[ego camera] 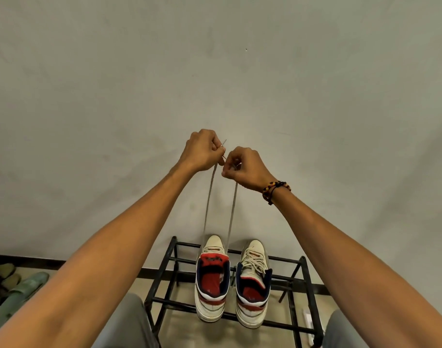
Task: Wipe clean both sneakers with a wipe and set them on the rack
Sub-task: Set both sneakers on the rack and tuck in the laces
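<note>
Both sneakers stand side by side on the top bars of a black metal rack point(294, 317), toes toward the wall point(214, 59) and heels toward the person. The left sneaker point(211, 280) has its tongue pulled up and its laces point(207, 209) drawn out long; the two lace ends run up from it, taut, to the raised hands. The right sneaker point(252, 282) sits just beside it, laced, not touching the hands.

The left hand point(202, 150) is held up in front of the wall with fingers curled, pinching one lace end between thumb and fingertips. The right hand point(245, 169) is just beside it, slightly lower, fingers also curled and pinching the other lace end. The two hands nearly touch at the fingertips. A beaded bracelet point(276, 190) circles the right wrist.

At the far left on the floor lie green slippers point(23, 287) and other footwear, blurred. Grey trouser knees point(129, 322) show at the bottom edge. No wipe is seen.
</note>
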